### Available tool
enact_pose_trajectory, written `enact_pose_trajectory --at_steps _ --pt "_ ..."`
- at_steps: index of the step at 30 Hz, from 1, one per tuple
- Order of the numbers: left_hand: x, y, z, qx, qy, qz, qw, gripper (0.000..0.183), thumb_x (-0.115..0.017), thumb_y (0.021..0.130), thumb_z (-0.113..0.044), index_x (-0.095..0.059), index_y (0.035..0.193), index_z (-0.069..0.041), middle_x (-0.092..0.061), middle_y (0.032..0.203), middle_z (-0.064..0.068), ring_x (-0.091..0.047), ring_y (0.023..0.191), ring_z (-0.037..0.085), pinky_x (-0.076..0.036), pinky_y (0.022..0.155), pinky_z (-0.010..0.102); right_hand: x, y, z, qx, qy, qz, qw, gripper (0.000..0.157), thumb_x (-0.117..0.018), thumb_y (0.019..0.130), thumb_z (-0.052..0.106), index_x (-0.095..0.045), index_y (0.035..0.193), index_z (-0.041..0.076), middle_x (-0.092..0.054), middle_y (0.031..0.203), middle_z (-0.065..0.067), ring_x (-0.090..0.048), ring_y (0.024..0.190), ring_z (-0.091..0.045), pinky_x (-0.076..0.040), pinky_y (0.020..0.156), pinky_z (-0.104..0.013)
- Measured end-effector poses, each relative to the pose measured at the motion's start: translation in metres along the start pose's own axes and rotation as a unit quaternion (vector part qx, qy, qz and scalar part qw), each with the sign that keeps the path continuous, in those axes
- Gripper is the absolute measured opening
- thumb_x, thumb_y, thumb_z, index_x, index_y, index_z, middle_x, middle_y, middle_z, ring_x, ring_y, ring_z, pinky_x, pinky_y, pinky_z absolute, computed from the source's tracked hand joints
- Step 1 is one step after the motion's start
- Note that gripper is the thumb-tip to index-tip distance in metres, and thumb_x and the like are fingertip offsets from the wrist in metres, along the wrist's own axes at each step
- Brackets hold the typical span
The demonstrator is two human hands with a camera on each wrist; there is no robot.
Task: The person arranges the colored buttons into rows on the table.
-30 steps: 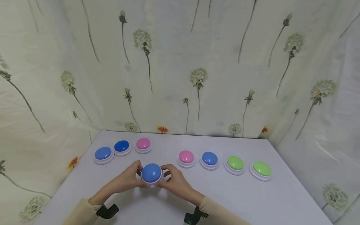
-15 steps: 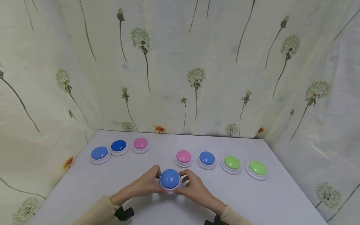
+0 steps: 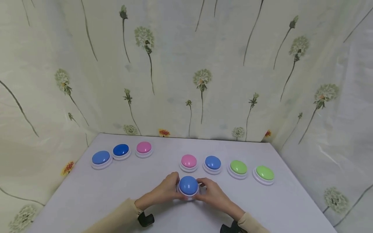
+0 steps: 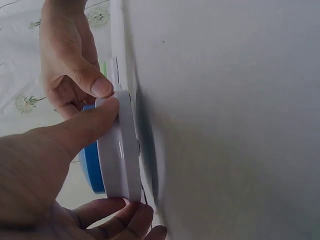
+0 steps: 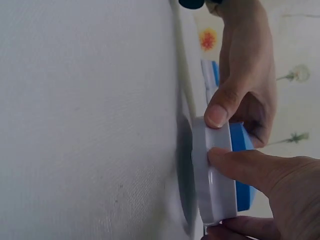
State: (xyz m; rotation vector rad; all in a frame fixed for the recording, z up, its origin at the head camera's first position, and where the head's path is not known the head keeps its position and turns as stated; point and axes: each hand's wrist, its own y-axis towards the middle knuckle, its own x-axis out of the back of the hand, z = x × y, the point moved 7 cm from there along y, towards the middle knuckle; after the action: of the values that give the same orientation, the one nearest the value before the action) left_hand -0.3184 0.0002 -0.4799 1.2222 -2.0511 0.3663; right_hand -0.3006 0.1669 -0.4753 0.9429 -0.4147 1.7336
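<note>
A blue dome push button [image 3: 188,185] on a white round base is held between both hands near the middle of the table. My left hand [image 3: 164,190] grips the base from the left, my right hand [image 3: 215,195] from the right. Both wrist views show thumbs pressed on the near side of the white base [image 4: 119,155], with fingers reaching around it. A thin gap and a shadow beneath suggest the base hangs just above the table. Close behind it stands a pink push button [image 3: 188,161], with a blue push button [image 3: 212,162] to that one's right.
Two green push buttons [image 3: 238,167] continue the row rightward on the white table [image 3: 279,207]. At the back left are a light blue button [image 3: 100,157], a darker blue button [image 3: 120,149] and another pink button [image 3: 144,147]. A flower-patterned curtain [image 3: 175,106] surrounds the table.
Both hands have carried the blue push button rightward and slightly nearer, from below the left group to in front of the right-hand pink one. The other buttons stay put; the view shifts slightly.
</note>
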Motion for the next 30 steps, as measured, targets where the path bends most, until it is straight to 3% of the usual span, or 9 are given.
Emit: enact_pose_trajectory --at_steps 8,20,27,30 --pt "-0.008 0.008 0.003 0.021 0.034 -0.003 0.9992 0.062 -0.088 0.063 -0.041 -0.049 0.098 -0.009 -0.052 0.090 0.001 -0.045 0.084 0.013 -0.042 0.071 0.026 0.000 0.003 -0.007 0.005 -0.012 -0.001 1.000 0.060 -0.084 0.070 0.023 -0.061 0.120 -0.001 -0.067 0.109 -0.011 -0.064 0.096 -0.022 -0.054 0.084 -0.042" --pt "-0.003 0.006 0.001 0.019 0.030 0.004 0.9994 0.064 -0.086 0.066 -0.041 -0.048 0.103 -0.005 -0.048 0.095 0.004 -0.042 0.088 0.015 -0.042 0.074 0.026 0.000 0.007 -0.006 0.007 -0.010 0.010 1.000 0.063 -0.084 0.070 0.024 -0.060 0.122 -0.002 -0.065 0.111 -0.012 -0.063 0.099 -0.024 -0.053 0.088 -0.043" --pt "-0.005 0.002 0.012 0.056 -0.012 0.026 0.9980 0.076 -0.082 0.071 -0.049 -0.047 0.119 -0.002 -0.051 0.110 0.009 -0.050 0.102 0.019 -0.050 0.087 0.038 -0.001 0.004 -0.008 -0.023 -0.002 0.009 1.000 0.081 -0.084 0.070 0.032 -0.050 0.134 -0.003 -0.060 0.126 -0.018 -0.059 0.112 -0.032 -0.050 0.094 -0.049" --pt "-0.002 0.000 0.014 0.054 -0.031 0.028 0.9977 0.076 -0.080 0.074 -0.047 -0.048 0.124 0.000 -0.054 0.116 0.012 -0.054 0.107 0.022 -0.050 0.093 0.042 0.002 0.000 -0.005 -0.037 0.006 -0.007 0.999 0.082 -0.084 0.071 0.034 -0.048 0.137 0.001 -0.057 0.130 -0.017 -0.054 0.118 -0.034 -0.047 0.097 -0.052"
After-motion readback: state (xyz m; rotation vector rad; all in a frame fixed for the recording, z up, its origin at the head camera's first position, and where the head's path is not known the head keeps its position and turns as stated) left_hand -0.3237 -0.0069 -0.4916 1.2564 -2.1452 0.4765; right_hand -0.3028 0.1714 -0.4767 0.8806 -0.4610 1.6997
